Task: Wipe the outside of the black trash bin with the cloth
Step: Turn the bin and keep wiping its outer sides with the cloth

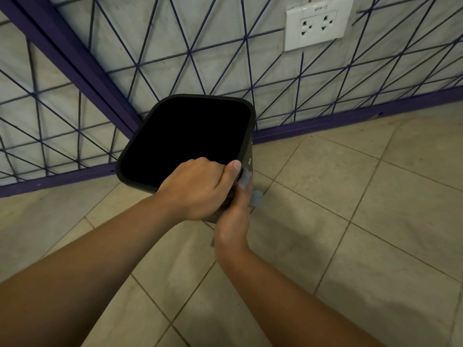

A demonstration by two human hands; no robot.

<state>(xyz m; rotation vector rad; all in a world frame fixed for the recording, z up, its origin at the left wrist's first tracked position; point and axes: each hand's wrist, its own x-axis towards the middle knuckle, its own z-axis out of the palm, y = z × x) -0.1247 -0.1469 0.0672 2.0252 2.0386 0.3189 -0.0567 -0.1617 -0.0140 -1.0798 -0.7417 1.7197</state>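
Observation:
The black trash bin [185, 139] stands on the tiled floor near the wall corner, its square opening facing up and tilted toward me. My left hand [198, 189] grips the near right corner of its rim, thumb on the outside. Just below, my right hand [235, 216] presses a grey cloth [254, 196] against the bin's outer right side. Only small folds of the cloth show past the fingers.
Purple metal grid panels [175, 58] line the wall behind the bin, with a purple rail [350, 118] along the floor. A white double wall socket [317, 25] sits at the upper right. Beige floor tiles [363, 209] spread to the right and front.

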